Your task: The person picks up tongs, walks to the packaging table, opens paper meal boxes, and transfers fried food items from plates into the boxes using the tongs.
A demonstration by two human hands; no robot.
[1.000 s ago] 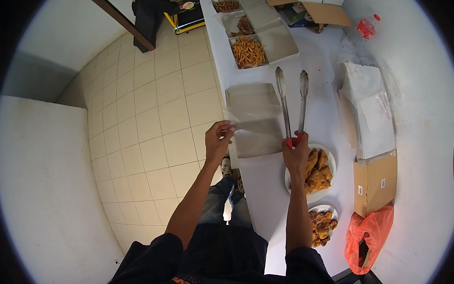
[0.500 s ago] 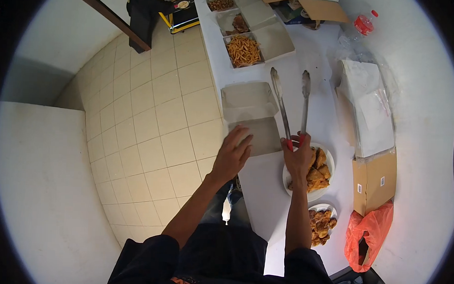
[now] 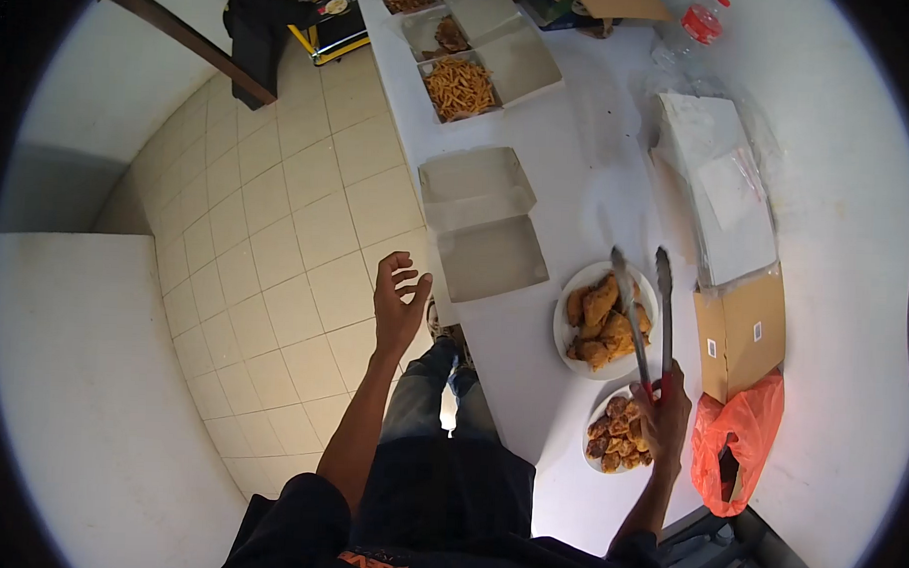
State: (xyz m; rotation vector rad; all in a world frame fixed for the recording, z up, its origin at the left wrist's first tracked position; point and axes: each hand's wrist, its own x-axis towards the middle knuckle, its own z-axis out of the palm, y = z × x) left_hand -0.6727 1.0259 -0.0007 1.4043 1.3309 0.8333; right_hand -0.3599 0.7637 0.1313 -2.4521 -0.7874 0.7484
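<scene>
Counter (image 3: pixel 573 188): white, carries boxes, plates, carton, bag
Filled box (image 3: pixel 532 71): far end, lid open, fries in nearest compartment
Open box (image 3: pixel 490 260): lid folded back, near counter's left edge
Carton (image 3: pixel 743 334): right side, behind red bag (image 3: pixel 717 443)
Large plate (image 3: pixel 566 313): fried pieces, right of open box, partly covered by tongs (image 3: pixel 666 311)
Small plate (image 3: pixel 590 451): browned pieces, nearer the body, right side blocked by right hand (image 3: pixel 667 417)
Tongs: arms spread, one crossing above large plate
Right hand: fingers closed on tongs' red handles
Left hand (image 3: pixel 399 297): fingers loosely curled, empty, off counter's edge, apart from open box
Bottle (image 3: pixel 701 24): far right
</scene>
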